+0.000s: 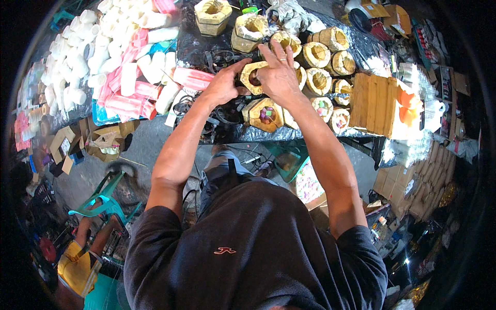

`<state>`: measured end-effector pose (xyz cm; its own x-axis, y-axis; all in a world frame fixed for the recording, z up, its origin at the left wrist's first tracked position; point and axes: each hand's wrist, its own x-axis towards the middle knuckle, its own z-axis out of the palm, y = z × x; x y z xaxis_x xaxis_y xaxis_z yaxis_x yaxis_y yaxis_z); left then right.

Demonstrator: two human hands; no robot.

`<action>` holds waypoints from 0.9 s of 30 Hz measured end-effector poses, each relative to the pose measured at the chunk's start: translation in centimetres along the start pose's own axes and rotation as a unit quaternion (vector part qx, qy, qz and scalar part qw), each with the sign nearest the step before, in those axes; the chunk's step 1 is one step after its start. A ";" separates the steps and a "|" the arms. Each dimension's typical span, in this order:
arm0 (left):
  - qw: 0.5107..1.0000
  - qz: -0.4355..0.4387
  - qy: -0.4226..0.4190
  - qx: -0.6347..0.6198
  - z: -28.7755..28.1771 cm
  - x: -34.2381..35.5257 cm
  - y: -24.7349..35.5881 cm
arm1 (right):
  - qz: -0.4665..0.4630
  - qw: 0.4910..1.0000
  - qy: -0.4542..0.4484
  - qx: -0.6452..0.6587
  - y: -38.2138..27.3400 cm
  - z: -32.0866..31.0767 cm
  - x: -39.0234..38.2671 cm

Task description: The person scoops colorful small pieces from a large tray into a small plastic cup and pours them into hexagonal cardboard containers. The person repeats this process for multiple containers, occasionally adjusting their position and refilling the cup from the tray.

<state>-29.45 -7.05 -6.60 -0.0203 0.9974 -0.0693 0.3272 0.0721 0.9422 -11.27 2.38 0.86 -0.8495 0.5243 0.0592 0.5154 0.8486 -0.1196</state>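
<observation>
Among rows of yellowish hollow moulds on the black-covered table, my left hand (225, 84) grips the left side of an octagonal mould (247, 68) with a dark opening, its thumb and forefinger around it. My right hand (276, 77) lies over that mould's right side, fingers spread and upward, partly at the opening and hiding it. Just below, another mould (253, 118) has small purple and coloured pieces inside. A round mould (318, 82) stands to the right, and a pink fluted piece (191, 78) lies left of my left hand.
White and pink cast pieces (77, 62) cover the table's left. A wooden board (369, 103) is at the right. Below are cardboard boxes (64, 147), teal plastic chairs (98, 206) and cables. Another person's bare legs and yellow clothing (72, 263) show at lower left.
</observation>
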 end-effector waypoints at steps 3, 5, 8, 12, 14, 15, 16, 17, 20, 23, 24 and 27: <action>1.000 0.009 0.001 -0.005 -0.2 -0.2 0.8 | 0.017 0.997 0.059 0.056 0.4 -0.2 -0.6; 0.999 0.038 0.014 0.008 0.2 -0.2 -0.1 | 0.028 0.994 0.078 0.066 0.7 -0.3 -0.8; 0.999 0.047 0.021 -0.002 0.6 0.0 -1.5 | 0.040 0.989 0.099 0.102 0.8 -1.5 -1.3; 0.998 0.031 0.021 -0.044 1.0 -0.1 -1.8 | 0.111 0.955 0.110 0.254 0.3 -4.8 -3.5; 0.997 0.032 0.033 -0.067 1.9 0.0 -3.6 | 0.169 0.917 0.081 0.353 -0.6 -7.1 -5.4; 0.995 0.035 0.041 -0.078 2.4 0.1 -4.8 | 0.195 0.893 0.068 0.400 -0.8 -8.0 -6.5; 0.996 0.020 0.053 -0.062 2.7 0.0 -4.3 | 0.234 0.852 0.055 0.466 -0.9 -8.1 -8.0; 0.997 0.004 0.065 -0.046 2.8 -0.2 -3.9 | 0.289 0.783 0.037 0.550 -1.5 -9.0 -9.7; 0.988 -0.025 0.094 0.117 2.2 -1.5 -0.6 | 0.349 0.705 0.012 0.618 -2.4 -8.4 -15.8; 0.981 0.006 0.128 0.145 2.9 -2.0 -2.1 | 0.381 0.615 -0.037 0.689 -3.5 -5.5 -21.0; 0.979 0.019 0.134 0.151 3.0 -2.0 -2.2 | 0.386 0.637 -0.071 0.663 -3.3 -3.2 -22.8; 0.971 0.058 0.158 0.168 3.2 -2.1 -2.0 | 0.413 0.688 -0.086 0.591 -2.4 6.7 -26.8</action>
<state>-27.01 -9.31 -9.35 -0.2361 0.9539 0.1851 0.6334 0.0066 0.7738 9.53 -14.19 -7.12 -0.3750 0.6898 -0.6193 0.4656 -0.4376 -0.7692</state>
